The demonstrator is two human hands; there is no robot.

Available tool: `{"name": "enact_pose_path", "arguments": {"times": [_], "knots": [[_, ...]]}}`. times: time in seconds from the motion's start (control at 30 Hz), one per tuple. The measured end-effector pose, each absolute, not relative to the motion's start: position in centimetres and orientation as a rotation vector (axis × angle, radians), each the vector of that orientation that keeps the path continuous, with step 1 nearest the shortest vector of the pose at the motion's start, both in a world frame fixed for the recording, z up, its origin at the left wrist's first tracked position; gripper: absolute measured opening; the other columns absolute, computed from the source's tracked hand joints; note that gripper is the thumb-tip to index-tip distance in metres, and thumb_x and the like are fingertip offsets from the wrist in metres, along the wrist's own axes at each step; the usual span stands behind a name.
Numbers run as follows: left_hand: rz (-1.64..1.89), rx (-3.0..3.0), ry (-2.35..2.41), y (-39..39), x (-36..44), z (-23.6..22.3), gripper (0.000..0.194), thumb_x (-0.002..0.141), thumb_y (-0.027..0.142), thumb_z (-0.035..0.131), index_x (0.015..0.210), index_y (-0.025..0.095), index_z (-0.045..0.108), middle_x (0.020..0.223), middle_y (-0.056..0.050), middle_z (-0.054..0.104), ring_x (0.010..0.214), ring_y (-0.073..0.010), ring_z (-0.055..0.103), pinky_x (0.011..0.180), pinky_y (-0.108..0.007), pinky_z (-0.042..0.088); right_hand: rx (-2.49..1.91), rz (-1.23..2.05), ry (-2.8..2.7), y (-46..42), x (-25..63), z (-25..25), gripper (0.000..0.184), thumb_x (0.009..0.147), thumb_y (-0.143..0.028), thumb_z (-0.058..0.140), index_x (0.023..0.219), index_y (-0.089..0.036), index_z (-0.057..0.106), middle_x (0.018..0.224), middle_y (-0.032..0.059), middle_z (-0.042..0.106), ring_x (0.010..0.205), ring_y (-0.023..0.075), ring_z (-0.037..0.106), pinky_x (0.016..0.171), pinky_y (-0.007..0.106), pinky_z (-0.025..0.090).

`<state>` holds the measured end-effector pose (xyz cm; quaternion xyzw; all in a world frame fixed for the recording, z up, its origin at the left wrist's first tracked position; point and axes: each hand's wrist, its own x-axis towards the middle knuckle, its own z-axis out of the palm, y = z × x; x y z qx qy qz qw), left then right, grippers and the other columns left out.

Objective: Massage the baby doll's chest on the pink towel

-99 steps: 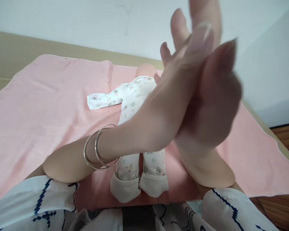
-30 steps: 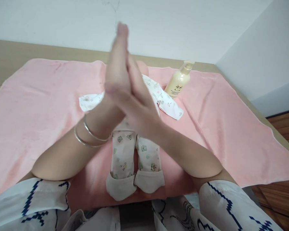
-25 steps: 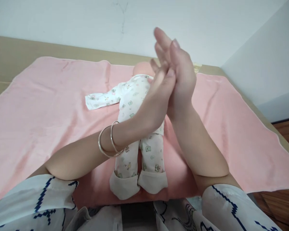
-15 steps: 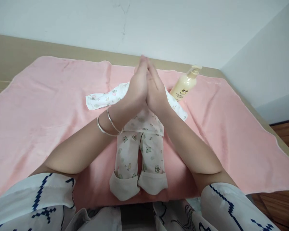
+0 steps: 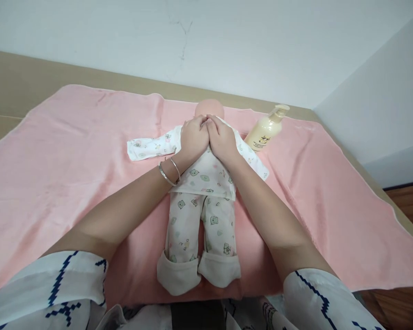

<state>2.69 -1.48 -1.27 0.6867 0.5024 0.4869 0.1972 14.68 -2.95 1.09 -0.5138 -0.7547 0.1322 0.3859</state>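
Observation:
A baby doll (image 5: pixel 209 108) lies on its back, dressed in a white printed top (image 5: pixel 206 176) and matching trousers (image 5: pixel 184 224) with folded-over feet. My left hand (image 5: pixel 194 140), silver bangles at its wrist, and my right hand (image 5: pixel 222 141) rest side by side over the doll's upper chest and chin. Their thumbs meet in the middle, just below the rounded head. Both hands look curled, with the fingers bent downward. Fingertips and whatever lies under them are hidden, as is the doll's face.
A cream pump bottle (image 5: pixel 264 130) leans at the doll's right-hand side in view, near its sleeve. The pink blanket (image 5: pixel 72 151) covers a beige padded surface (image 5: pixel 7 68) against a white wall (image 5: pixel 106 41). Wooden floor (image 5: pixel 408 201) shows at the right edge.
My hands were raised with palms pressed together and fingers pointing up. They have come down onto the doll's upper body and curled, uncovering its head.

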Motion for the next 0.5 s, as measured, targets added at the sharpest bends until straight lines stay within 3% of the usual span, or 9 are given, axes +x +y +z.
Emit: {"name": "enact_pose_path", "arguments": {"times": [0.1,0.27,0.5], "knots": [[1.329,1.983,1.445,-2.4,2.5,-1.2,0.035,0.104,0.023,0.043,0.117,0.025,0.075,0.134,-0.006,0.079,0.127,-0.0266,0.070,0.125,-0.049,0.047,-1.308,0.324,-1.931,-2.7,15.1,0.9,0.046,0.111,-0.036,0.040,0.139,-0.018,0.072,0.147,0.0108,0.074,0.139,0.0259,0.068,0.125,0.043,0.051],[1.317,2.021,1.427,-2.8,1.6,-2.2,0.044,0.098,0.021,0.046,0.132,0.025,0.074,0.151,-0.007,0.072,0.146,-0.0262,0.061,0.138,-0.052,0.033,-1.277,0.336,-1.941,-2.5,15.4,0.4,0.046,0.107,-0.032,0.045,0.142,-0.017,0.071,0.154,0.0109,0.070,0.151,0.0264,0.061,0.130,0.046,0.047],[1.333,2.023,1.380,-2.9,1.3,-1.9,0.044,0.104,0.025,0.040,0.132,0.024,0.074,0.149,-0.007,0.074,0.143,-0.0250,0.063,0.135,-0.050,0.039,-1.322,0.319,-1.929,-2.2,15.5,0.0,0.049,0.098,-0.022,0.049,0.140,-0.021,0.074,0.154,0.0065,0.070,0.157,0.0269,0.056,0.134,0.052,0.043]]}}
